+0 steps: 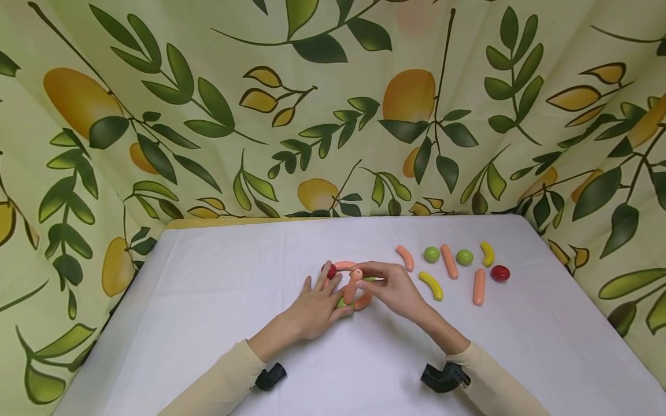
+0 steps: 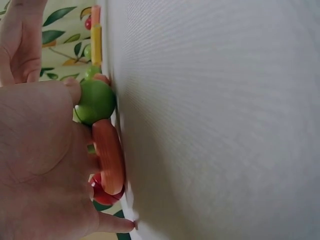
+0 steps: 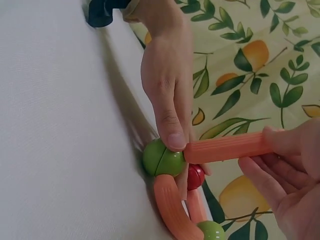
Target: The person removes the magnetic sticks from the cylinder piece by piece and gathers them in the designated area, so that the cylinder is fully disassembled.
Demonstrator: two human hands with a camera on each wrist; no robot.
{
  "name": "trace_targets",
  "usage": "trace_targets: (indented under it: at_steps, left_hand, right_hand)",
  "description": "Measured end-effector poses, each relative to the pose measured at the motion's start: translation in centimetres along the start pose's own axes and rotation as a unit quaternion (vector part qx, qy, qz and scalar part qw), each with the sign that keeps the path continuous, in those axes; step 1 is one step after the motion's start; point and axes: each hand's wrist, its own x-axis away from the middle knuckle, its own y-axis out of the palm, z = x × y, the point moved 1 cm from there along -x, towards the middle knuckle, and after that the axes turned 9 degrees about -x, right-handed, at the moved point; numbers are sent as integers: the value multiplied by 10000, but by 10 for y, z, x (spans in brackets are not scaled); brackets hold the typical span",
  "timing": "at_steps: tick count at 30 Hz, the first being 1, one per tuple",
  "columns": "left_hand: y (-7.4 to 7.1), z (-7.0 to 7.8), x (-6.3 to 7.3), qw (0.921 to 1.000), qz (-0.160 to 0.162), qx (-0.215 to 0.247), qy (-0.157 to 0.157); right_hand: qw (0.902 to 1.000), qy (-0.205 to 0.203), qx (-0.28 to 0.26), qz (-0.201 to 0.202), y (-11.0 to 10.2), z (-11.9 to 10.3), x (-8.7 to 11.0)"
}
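Note:
A ring of balls and orange sticks lies low on the white table between the hands. My right hand [image 1: 392, 292] pinches the upper end of a straight orange stick [image 3: 230, 147], whose lower end meets a green ball [image 3: 161, 160]. The left hand [image 1: 312, 315] rests over the ring's left side, fingers spread, thumb against that green ball. Under its palm runs another orange stick [image 2: 108, 157], towards a red ball [image 2: 105, 192]. From the green ball a curved orange stick [image 3: 170, 202] leads to a second green ball [image 3: 212, 231], partly hidden by the right hand in the head view.
Loose pieces lie to the right: a curved orange stick [image 1: 404, 258], straight orange sticks [image 1: 478, 287], green balls [image 1: 431, 254], yellow curved sticks [image 1: 430, 286] and a red ball [image 1: 500, 273]. A leaf-patterned curtain [image 1: 333, 133] hangs behind the white table [image 1: 224, 266].

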Motion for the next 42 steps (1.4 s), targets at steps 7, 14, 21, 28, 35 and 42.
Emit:
trace_targets:
  at_steps: [7,14,21,28,35,42]
  left_hand:
    - [0,2,0,10000,34,9,19]
    - [0,2,-1,10000,6,-71,31]
    - [2,0,-2,9999,14,-103,19]
    - [2,0,0,9999,16,-95,44]
    - [3,0,1,9999,41,-65,68]
    - [1,0,0,9999,77,-87,58]
  right_hand:
    - [9898,583,-1254,337,-13,-5,-2]
    - [9894,541,-1240,528,-27,-6,1]
    - [9920,681,-882,601,-35,-2,5]
    - [9925,833,-292,843,-55,6,17]
    - [9851,1377,34,1029,-84,13,34]
    - [9726,1812,502,1368,-120,15,54]
